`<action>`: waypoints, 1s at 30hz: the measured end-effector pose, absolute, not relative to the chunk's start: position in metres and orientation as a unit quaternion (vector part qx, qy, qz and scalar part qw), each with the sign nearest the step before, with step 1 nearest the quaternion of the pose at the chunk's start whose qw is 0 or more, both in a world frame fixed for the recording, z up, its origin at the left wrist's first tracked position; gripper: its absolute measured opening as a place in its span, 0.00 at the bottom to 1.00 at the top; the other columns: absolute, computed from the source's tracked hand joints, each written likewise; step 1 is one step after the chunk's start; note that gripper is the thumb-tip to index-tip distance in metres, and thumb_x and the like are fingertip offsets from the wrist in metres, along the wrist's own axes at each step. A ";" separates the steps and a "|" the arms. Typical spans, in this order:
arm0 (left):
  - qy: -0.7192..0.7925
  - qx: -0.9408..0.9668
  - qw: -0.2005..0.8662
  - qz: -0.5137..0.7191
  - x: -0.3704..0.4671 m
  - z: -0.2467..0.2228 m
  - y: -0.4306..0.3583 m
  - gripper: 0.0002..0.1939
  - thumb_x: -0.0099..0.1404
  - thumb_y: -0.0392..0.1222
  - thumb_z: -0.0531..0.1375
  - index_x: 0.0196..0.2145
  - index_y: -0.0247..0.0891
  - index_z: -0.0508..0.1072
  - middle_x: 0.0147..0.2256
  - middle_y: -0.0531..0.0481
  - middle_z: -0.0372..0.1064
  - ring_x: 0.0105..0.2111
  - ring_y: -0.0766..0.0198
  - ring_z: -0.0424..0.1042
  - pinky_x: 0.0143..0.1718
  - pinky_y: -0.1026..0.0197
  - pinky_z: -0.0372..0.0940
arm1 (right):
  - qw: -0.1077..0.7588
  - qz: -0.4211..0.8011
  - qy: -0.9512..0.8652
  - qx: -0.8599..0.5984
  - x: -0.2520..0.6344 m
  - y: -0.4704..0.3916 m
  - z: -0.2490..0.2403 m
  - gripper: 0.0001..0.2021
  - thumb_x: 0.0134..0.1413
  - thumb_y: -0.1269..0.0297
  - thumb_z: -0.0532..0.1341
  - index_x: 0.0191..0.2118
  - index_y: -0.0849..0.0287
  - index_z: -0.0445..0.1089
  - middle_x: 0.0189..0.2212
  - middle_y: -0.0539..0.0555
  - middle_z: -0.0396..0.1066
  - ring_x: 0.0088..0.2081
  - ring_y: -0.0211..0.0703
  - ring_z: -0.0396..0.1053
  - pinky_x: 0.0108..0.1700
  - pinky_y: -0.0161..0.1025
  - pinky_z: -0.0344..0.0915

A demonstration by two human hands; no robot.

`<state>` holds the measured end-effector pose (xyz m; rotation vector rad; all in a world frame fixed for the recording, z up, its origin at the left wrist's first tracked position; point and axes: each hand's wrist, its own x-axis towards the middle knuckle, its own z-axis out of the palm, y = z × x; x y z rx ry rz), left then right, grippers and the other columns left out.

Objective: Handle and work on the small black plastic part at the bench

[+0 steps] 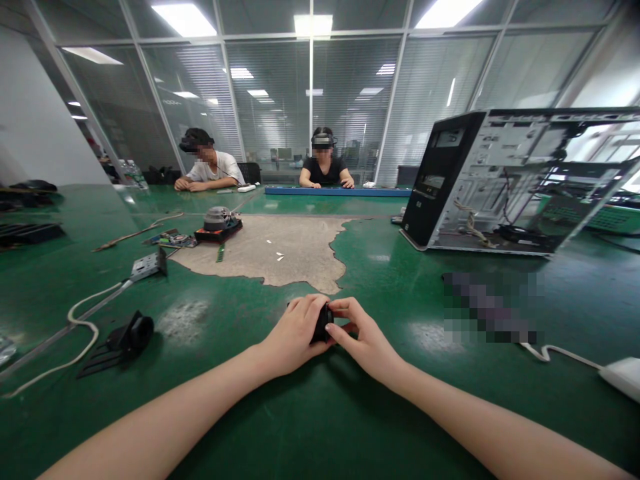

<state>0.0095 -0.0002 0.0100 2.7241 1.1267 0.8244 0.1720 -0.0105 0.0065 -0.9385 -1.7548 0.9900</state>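
Note:
A small black part (321,323) is held between my two hands near the middle of the green table (225,413). My left hand (299,330) wraps over its left side and hides much of it. On its right side, the thumb and fingers of my right hand (361,337) pinch it. What kind of part it is cannot be made out. Just beyond my hands lies the bare, torn-edged patch (300,253) of the tabletop.
An open computer case (450,180) stands at the right. A black bracket part (131,335), a metal box (146,265), a cooler (219,223) and a circuit board (174,239) lie left. A white adapter (624,377) is far right. Two people sit across the table.

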 end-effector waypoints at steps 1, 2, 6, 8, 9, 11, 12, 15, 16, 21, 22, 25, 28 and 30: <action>0.368 0.889 0.043 0.269 0.010 0.010 0.000 0.27 0.54 0.38 0.59 0.49 0.37 0.51 0.46 0.42 0.58 0.46 0.54 0.59 0.47 0.50 0.56 | 0.440 0.410 -0.702 -0.381 0.172 -0.010 0.007 0.12 0.49 0.69 0.56 0.42 0.56 0.59 0.41 0.54 0.63 0.43 0.43 0.65 0.39 0.39 0.67; 0.368 0.889 0.044 0.268 0.010 0.010 -0.001 0.27 0.53 0.38 0.60 0.48 0.37 0.52 0.45 0.43 0.58 0.46 0.54 0.59 0.47 0.50 0.56 | 0.436 0.418 -0.698 -0.385 0.172 -0.010 0.007 0.13 0.49 0.69 0.56 0.43 0.56 0.59 0.42 0.55 0.63 0.43 0.43 0.65 0.39 0.40 0.67; 0.368 0.890 0.045 0.266 0.010 0.010 -0.001 0.28 0.53 0.37 0.59 0.49 0.36 0.51 0.46 0.42 0.58 0.46 0.54 0.59 0.48 0.50 0.55 | 0.413 0.430 -0.701 -0.391 0.172 -0.011 0.008 0.13 0.49 0.69 0.56 0.43 0.57 0.59 0.40 0.54 0.64 0.39 0.41 0.67 0.37 0.40 0.67; 0.368 0.890 0.043 0.267 0.009 0.010 -0.001 0.29 0.53 0.37 0.59 0.50 0.37 0.50 0.46 0.42 0.58 0.47 0.54 0.58 0.48 0.50 0.55 | 0.421 0.415 -0.711 -0.380 0.173 -0.012 0.008 0.12 0.49 0.70 0.56 0.42 0.56 0.60 0.39 0.53 0.64 0.39 0.41 0.66 0.36 0.39 0.67; 0.367 0.889 0.042 0.269 0.009 0.010 -0.001 0.29 0.53 0.37 0.59 0.50 0.37 0.50 0.47 0.42 0.58 0.47 0.54 0.58 0.48 0.50 0.55 | 0.429 0.401 -0.718 -0.374 0.173 -0.012 0.008 0.11 0.49 0.70 0.56 0.41 0.56 0.60 0.39 0.53 0.63 0.40 0.42 0.65 0.37 0.38 0.67; 0.367 0.889 0.041 0.271 0.009 0.010 -0.001 0.29 0.53 0.37 0.59 0.50 0.37 0.50 0.46 0.43 0.58 0.47 0.54 0.58 0.48 0.50 0.55 | 0.445 0.368 -0.730 -0.366 0.173 -0.012 0.007 0.09 0.49 0.70 0.56 0.39 0.56 0.62 0.40 0.54 0.62 0.43 0.42 0.64 0.37 0.37 0.66; 0.367 0.889 0.041 0.272 0.009 0.009 -0.001 0.29 0.53 0.37 0.59 0.50 0.38 0.50 0.46 0.43 0.58 0.47 0.54 0.58 0.48 0.50 0.55 | 0.449 0.358 -0.732 -0.366 0.174 -0.012 0.007 0.08 0.50 0.70 0.56 0.39 0.56 0.63 0.41 0.54 0.61 0.44 0.43 0.63 0.38 0.37 0.66; 0.367 0.888 0.040 0.272 0.009 0.009 0.000 0.28 0.54 0.38 0.59 0.50 0.38 0.50 0.46 0.43 0.58 0.47 0.54 0.59 0.47 0.50 0.55 | 0.452 0.362 -0.726 -0.371 0.173 -0.011 0.005 0.09 0.50 0.70 0.56 0.39 0.56 0.62 0.41 0.54 0.61 0.43 0.42 0.63 0.37 0.38 0.67; 0.368 0.888 0.042 0.272 0.009 0.009 0.000 0.27 0.55 0.38 0.59 0.49 0.38 0.51 0.46 0.43 0.58 0.46 0.54 0.59 0.47 0.50 0.55 | 0.452 0.372 -0.720 -0.374 0.172 -0.010 0.005 0.10 0.50 0.70 0.56 0.40 0.56 0.61 0.40 0.54 0.62 0.43 0.42 0.64 0.38 0.38 0.67; 0.370 0.888 0.048 0.270 0.010 0.009 0.000 0.27 0.54 0.38 0.59 0.49 0.38 0.51 0.45 0.43 0.58 0.46 0.54 0.59 0.47 0.50 0.56 | 0.418 0.431 -0.695 -0.396 0.171 -0.011 0.008 0.13 0.50 0.70 0.56 0.43 0.57 0.59 0.40 0.55 0.64 0.40 0.42 0.66 0.38 0.40 0.67; 0.369 0.888 0.048 0.271 0.010 0.009 0.000 0.28 0.53 0.38 0.59 0.49 0.38 0.51 0.46 0.43 0.58 0.46 0.54 0.59 0.47 0.49 0.56 | 0.410 0.436 -0.695 -0.398 0.171 -0.011 0.008 0.13 0.50 0.70 0.55 0.43 0.58 0.59 0.39 0.55 0.64 0.39 0.42 0.67 0.37 0.40 0.67; 0.367 0.889 0.044 0.271 0.009 0.009 -0.001 0.29 0.53 0.38 0.59 0.50 0.38 0.50 0.46 0.43 0.58 0.47 0.53 0.59 0.47 0.49 0.55 | 0.414 0.427 -0.706 -0.385 0.172 -0.012 0.007 0.12 0.49 0.70 0.56 0.42 0.57 0.59 0.38 0.53 0.64 0.38 0.41 0.66 0.36 0.39 0.67; 0.366 0.888 0.042 0.274 0.009 0.009 -0.001 0.29 0.53 0.38 0.59 0.50 0.39 0.50 0.46 0.43 0.58 0.47 0.53 0.59 0.48 0.49 0.55 | 0.446 0.386 -0.718 -0.370 0.174 -0.011 0.005 0.09 0.49 0.69 0.56 0.39 0.56 0.61 0.39 0.53 0.62 0.42 0.42 0.64 0.37 0.37 0.67; 0.367 0.887 0.044 0.278 0.009 0.009 -0.001 0.28 0.54 0.38 0.59 0.50 0.39 0.50 0.46 0.43 0.58 0.47 0.54 0.59 0.47 0.49 0.55 | 0.456 0.369 -0.720 -0.371 0.174 -0.011 0.005 0.08 0.49 0.69 0.56 0.38 0.56 0.62 0.40 0.53 0.62 0.43 0.42 0.64 0.37 0.37 0.67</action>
